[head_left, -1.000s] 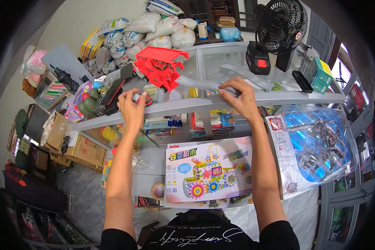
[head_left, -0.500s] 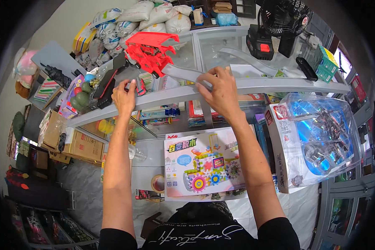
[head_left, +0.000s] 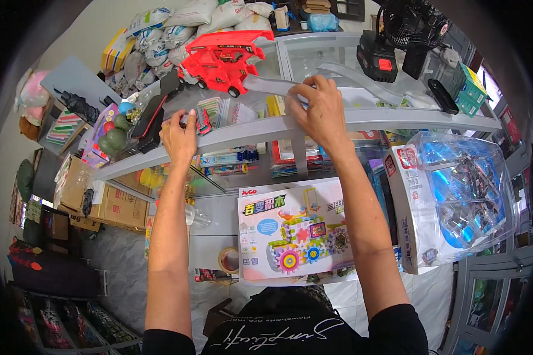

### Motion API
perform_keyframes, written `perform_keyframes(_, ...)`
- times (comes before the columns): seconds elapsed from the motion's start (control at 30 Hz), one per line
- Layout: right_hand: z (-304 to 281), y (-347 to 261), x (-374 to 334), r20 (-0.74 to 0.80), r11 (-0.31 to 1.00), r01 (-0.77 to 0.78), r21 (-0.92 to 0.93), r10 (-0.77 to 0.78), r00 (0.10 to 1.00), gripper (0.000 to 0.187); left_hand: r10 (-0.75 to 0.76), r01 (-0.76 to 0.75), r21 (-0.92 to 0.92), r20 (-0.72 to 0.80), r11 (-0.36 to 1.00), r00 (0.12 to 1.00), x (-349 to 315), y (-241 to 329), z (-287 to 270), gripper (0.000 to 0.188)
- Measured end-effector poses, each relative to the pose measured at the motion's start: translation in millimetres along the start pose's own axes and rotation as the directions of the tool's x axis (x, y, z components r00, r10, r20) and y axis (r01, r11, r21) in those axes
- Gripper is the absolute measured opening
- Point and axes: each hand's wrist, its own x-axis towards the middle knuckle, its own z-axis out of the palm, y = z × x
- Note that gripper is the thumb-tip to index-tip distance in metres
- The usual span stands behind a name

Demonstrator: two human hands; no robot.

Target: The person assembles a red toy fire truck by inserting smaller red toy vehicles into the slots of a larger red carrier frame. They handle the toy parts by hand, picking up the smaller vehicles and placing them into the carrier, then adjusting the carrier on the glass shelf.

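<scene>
A red toy truck (head_left: 225,65) with black wheels stands on the glass counter top, upper centre. From its near right side a grey curved plastic strip (head_left: 269,84) runs to my right hand (head_left: 321,109), whose thumb and fingers close on its end. My left hand (head_left: 179,135) is at the counter's front rim (head_left: 243,131), fingers curled. Something dark shows between its fingertips, too small to name. Beside its thumb lies a small red toy car (head_left: 204,123). A second grey curved strip (head_left: 361,83) lies farther right.
Below the rim are a building-block box (head_left: 296,231) and a white box with a clear plastic front (head_left: 450,204). On the counter top sit a black fan (head_left: 411,26), a dark oblong object (head_left: 442,96) and a green box (head_left: 469,89). Sacks (head_left: 219,18) are piled behind.
The red truck has turned and settled so its wheels now show. My right hand has shifted slightly right and up with the strip. My left hand stays near the rim.
</scene>
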Motion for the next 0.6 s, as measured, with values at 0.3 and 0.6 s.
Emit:
perform_keyframes(0.3,2.4,0.9,-4.3,0.089,0.996,-0.093,0.007,0.092,0.992,0.014,-0.016,0.016,-0.004,0.004,1.000,1.000,-3.0,8.2,-1.8,0.045)
perform_keyframes(0.6,-5.5,8.9,-5.8,0.100,0.994,-0.095,-0.059,0.100,0.990,0.024,0.036,-0.036,-0.038,-0.013,0.999,0.999,-3.3,4.3,-2.4,0.052)
